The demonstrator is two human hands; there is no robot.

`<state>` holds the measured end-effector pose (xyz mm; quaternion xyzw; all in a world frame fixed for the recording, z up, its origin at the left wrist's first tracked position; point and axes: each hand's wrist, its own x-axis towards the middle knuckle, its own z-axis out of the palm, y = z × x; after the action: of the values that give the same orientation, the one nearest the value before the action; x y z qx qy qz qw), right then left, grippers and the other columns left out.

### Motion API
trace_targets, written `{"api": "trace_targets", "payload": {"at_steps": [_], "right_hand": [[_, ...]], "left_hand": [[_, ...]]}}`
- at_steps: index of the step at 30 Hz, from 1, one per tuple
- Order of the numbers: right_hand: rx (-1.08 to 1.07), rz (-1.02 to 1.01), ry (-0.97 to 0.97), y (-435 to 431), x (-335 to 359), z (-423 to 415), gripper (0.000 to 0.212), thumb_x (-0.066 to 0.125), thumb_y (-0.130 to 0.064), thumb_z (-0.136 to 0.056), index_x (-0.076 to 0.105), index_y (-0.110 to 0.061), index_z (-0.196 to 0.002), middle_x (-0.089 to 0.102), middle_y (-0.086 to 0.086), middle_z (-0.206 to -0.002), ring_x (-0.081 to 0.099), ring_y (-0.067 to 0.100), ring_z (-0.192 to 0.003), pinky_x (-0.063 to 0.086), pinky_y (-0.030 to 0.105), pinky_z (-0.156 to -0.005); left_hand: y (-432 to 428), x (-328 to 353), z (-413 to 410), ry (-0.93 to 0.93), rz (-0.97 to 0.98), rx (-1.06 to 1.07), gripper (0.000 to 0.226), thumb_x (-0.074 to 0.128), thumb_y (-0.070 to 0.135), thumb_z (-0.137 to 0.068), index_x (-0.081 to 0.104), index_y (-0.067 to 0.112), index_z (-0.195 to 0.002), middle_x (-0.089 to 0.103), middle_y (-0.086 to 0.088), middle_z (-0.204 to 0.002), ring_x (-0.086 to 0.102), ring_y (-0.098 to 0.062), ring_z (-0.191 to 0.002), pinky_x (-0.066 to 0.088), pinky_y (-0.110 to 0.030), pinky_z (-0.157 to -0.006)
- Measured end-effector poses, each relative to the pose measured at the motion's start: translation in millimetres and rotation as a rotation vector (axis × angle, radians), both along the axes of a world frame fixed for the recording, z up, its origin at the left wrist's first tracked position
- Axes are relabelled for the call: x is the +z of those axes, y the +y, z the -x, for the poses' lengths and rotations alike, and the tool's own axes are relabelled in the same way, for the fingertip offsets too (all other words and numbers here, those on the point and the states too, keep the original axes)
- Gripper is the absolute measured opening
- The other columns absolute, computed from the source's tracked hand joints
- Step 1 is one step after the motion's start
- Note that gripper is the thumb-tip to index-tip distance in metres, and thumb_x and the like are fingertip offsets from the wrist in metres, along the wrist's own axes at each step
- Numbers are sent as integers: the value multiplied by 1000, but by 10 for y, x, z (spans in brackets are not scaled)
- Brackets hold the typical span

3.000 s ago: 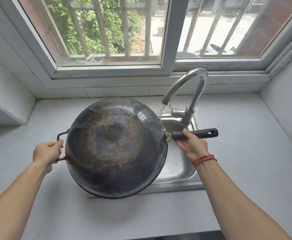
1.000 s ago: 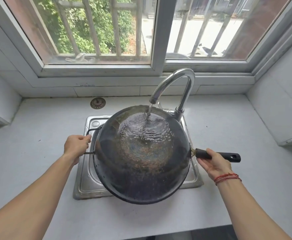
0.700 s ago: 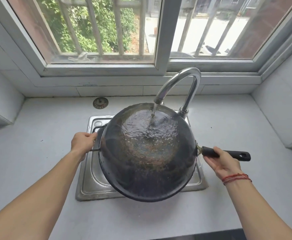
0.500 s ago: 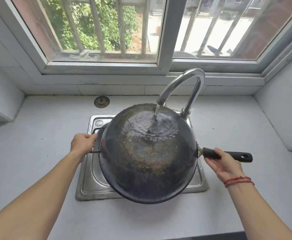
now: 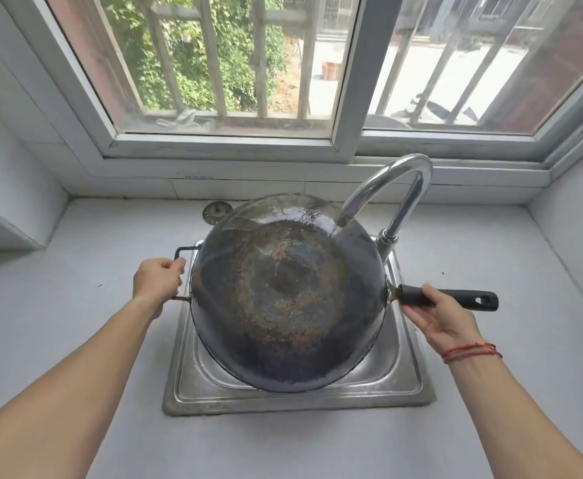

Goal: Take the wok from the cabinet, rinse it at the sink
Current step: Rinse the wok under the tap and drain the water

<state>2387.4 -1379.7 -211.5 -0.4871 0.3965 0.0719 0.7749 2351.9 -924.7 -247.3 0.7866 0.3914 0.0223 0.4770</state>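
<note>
The wok (image 5: 288, 299) hangs mid-frame over the sink (image 5: 297, 399), with the left hand (image 5: 157, 281) curled round its wire loop handle (image 5: 181, 252) and the right hand (image 5: 438, 316) wrapped round the black long handle (image 5: 469, 299). Its rim lies just beside the faucet (image 5: 404, 188) spout at upper right and could knock it. The wok is wider than the basin, so runoff may reach the countertop (image 5: 58, 288). It holds only a wet sheen and brown speckling, and the basin beneath is mostly hidden.
</note>
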Motion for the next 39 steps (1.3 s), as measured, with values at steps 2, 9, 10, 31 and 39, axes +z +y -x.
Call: {"api": "trace_targets", "payload": {"at_steps": [2,9,10,31,39], "right_hand": [[-1,-1,-13,24,0,-54,22,63,-6,-93,53,3,-111,69,25,-95,74,27,-69,58,35,-50],[18,-8,-48,89,26,-206,9,60,-5,-95,54,1,-97,69,23,-85,74,26,-65,58,34,-50],[22,-1,-51,98,33,-225,9,59,-6,-95,54,1,-96,68,24,-88,74,25,-65,58,34,-50],[104,-16,-78,528,56,-500,16,64,-7,-93,57,2,-104,69,28,-108,73,32,-88,62,44,-71],[89,-21,-64,463,49,-512,21,66,-7,-92,56,2,-107,69,28,-105,73,33,-88,61,40,-62]], "left_hand": [[12,-4,-67,-9,-2,5,33,60,25,-97,65,5,-72,59,-12,-66,49,-27,-57,42,-33,-61],[24,-37,-207,-32,-17,17,31,59,24,-97,66,4,-75,61,-12,-68,51,-28,-58,44,-32,-60],[31,-46,-217,-32,-17,19,31,58,25,-97,66,4,-75,61,-12,-68,52,-28,-58,44,-33,-61],[496,-70,-182,-53,-15,130,25,58,22,-93,65,3,-78,56,-11,-66,48,-27,-54,43,-31,-56],[432,-44,-179,-47,12,134,25,58,24,-91,66,4,-78,57,-10,-64,47,-27,-52,41,-30,-54]]}}
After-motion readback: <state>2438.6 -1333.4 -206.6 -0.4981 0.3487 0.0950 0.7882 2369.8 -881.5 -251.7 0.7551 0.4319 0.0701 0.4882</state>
